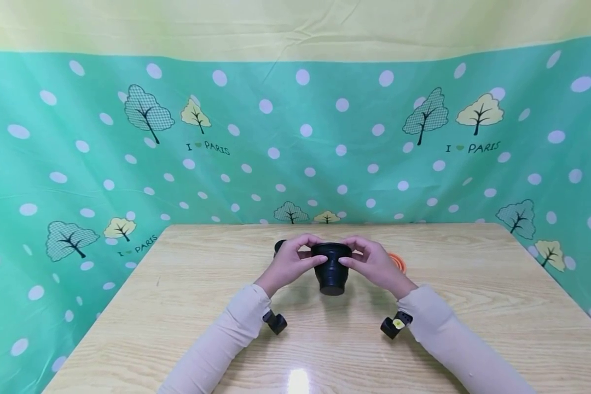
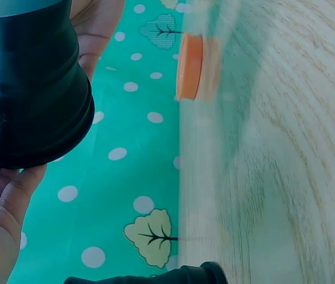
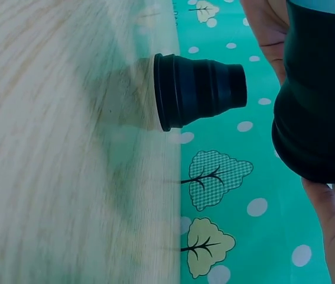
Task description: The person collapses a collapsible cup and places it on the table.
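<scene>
A black ribbed tapered cup is held above the table, its wide rim up and its narrow base down. My left hand grips the rim from the left, thumb on the near side. On the opposite side my right hand holds the same rim, its thumb also in front. In the left wrist view the cup hides part of the fingers. A second black cup stands rim-down on the table, mostly covered by my left hand in the head view.
Behind my right hand, a low round orange object lies on the wooden table. A green dotted curtain hangs along the table's far edge. Each wrist carries a black camera on a strap.
</scene>
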Motion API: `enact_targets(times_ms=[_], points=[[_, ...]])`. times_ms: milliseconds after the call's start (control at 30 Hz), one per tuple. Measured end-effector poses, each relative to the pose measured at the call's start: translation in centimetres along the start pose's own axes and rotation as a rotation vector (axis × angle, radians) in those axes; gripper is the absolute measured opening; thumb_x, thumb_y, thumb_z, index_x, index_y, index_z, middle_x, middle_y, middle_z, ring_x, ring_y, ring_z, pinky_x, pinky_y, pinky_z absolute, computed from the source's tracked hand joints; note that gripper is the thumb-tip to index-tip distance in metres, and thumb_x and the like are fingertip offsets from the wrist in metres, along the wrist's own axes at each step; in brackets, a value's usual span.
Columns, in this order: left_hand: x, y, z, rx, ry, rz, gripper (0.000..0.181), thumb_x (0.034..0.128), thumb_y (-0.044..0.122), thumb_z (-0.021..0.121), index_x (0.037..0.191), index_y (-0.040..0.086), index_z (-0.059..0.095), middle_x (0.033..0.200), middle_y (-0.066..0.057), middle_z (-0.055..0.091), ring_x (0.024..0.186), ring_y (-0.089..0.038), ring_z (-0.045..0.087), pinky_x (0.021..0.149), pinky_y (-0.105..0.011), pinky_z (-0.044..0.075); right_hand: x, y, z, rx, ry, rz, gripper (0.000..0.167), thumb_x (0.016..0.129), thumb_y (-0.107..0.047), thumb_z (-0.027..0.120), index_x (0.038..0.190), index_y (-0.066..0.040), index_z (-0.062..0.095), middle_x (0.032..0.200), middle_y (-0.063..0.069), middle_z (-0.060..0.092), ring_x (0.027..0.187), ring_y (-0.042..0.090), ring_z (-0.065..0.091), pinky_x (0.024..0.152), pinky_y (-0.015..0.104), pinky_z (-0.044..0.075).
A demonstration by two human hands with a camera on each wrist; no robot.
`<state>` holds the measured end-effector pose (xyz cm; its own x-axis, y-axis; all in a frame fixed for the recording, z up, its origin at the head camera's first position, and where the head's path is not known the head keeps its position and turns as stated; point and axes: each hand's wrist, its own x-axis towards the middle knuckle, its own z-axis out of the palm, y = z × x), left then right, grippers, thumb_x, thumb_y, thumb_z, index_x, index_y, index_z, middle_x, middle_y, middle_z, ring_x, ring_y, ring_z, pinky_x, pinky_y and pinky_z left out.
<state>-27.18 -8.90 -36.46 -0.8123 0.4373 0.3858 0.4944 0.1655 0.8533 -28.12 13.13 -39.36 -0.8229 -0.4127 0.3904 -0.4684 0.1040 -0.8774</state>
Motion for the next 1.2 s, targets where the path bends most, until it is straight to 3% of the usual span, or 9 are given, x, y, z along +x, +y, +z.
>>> enact_targets(times_ms=[67,433,667,767,1000,1133,1200], points=[[-0.1,0.4,0.0,0.005,-0.002,0.013,0.020,0.0848,-0.002,0.067,0.103,-0.007,0.061,0.099,-0.018,0.062,0.098,-0.023,0.060,0.083,-0.030,0.055,0.0,0.1,0.0,-0.006,-0.003,-0.015,0.032,0.087,-0.004,0.066,0.115,0.008,0.056,0.105,0.022,0.060,0.097,0.006,0.060,0.087,0.027,0.052],[0.1,0.0,0.3,0.046,0.020,0.067,0.018,0.0841,-0.004,0.066,0.101,-0.008,0.062,0.098,-0.021,0.064,0.093,-0.025,0.062,0.075,-0.027,0.057,-0.2,0.4,-0.1,-0.081,0.030,-0.074,0.025,0.087,-0.003,0.065,0.110,0.004,0.062,0.099,0.016,0.064,0.095,0.007,0.060,0.085,0.028,0.054],[0.2,-0.1,0.5,0.087,0.066,0.031,0.020,0.0848,0.000,0.068,0.104,-0.006,0.066,0.096,-0.018,0.067,0.092,-0.024,0.062,0.074,-0.024,0.056,-0.2,0.6,-0.1,-0.105,0.090,-0.089,0.024,0.087,-0.004,0.066,0.110,0.001,0.064,0.096,0.014,0.065,0.089,0.007,0.059,0.076,0.024,0.056],[0.4,-1.1,0.4,0.064,0.064,0.012,0.024,0.0865,0.002,0.066,0.109,-0.005,0.065,0.102,-0.019,0.067,0.095,-0.024,0.061,0.076,-0.025,0.056,-0.2,0.7,-0.1,-0.116,0.110,-0.100,0.024,0.086,-0.004,0.066,0.110,0.001,0.065,0.097,0.014,0.065,0.089,0.007,0.059,0.075,0.024,0.056],[0.7,-3.3,-0.3,-0.085,-0.013,-0.046,0.031,0.0918,0.008,0.061,0.122,-0.001,0.062,0.117,-0.016,0.064,0.105,-0.017,0.060,0.086,-0.028,0.053,-0.2,0.6,-0.1,-0.118,0.122,-0.112,0.024,0.086,0.002,0.064,0.111,0.003,0.065,0.101,0.016,0.065,0.089,0.007,0.060,0.070,0.022,0.056],[0.4,-3.6,-0.9,-0.161,-0.107,-0.014,0.039,0.0912,0.004,0.061,0.129,-0.001,0.055,0.121,-0.018,0.061,0.104,-0.016,0.060,0.091,-0.029,0.050,-0.3,-0.3,-0.1,-0.121,0.125,-0.123,0.025,0.087,0.005,0.062,0.112,0.007,0.063,0.105,0.020,0.065,0.091,0.008,0.059,0.071,0.021,0.056],[0.3,-3.6,-1.0,-0.186,-0.143,0.023,0.043,0.0897,0.002,0.062,0.131,-0.003,0.052,0.124,-0.021,0.058,0.103,-0.017,0.059,0.094,-0.034,0.049,-0.4,-1.2,-0.1,-0.130,0.127,-0.133,0.024,0.087,0.004,0.062,0.111,0.009,0.063,0.105,0.022,0.064,0.090,0.008,0.059,0.071,0.021,0.056]])
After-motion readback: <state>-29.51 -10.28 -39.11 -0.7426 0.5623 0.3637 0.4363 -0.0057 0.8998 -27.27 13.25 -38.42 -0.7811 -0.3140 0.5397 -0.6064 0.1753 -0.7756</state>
